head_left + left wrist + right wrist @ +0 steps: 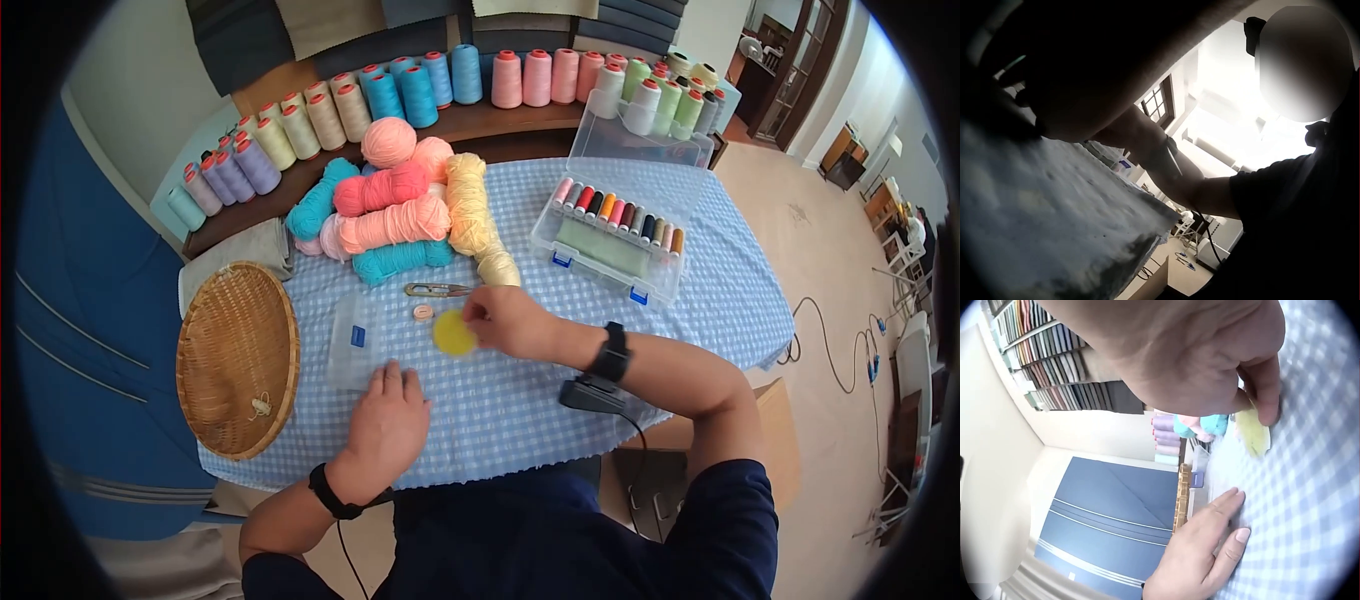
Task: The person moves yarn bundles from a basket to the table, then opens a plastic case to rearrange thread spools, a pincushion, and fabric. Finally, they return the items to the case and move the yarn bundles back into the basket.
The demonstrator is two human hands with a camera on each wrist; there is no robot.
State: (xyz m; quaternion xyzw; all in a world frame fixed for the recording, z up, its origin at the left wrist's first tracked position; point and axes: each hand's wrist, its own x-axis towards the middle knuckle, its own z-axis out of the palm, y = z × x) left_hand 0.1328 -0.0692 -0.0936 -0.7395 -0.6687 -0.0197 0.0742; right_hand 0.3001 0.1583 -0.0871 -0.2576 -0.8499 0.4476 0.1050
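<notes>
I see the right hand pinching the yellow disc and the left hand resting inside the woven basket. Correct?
No: the left hand rests on the checked tablecloth, not in the woven basket, as the head view shows. The right hand does pinch the yellow disc.

Matt cloth tablecloth (pixel 500 420), blurred yellow disc (pixel 453 335) perhaps smooth plastic
</notes>
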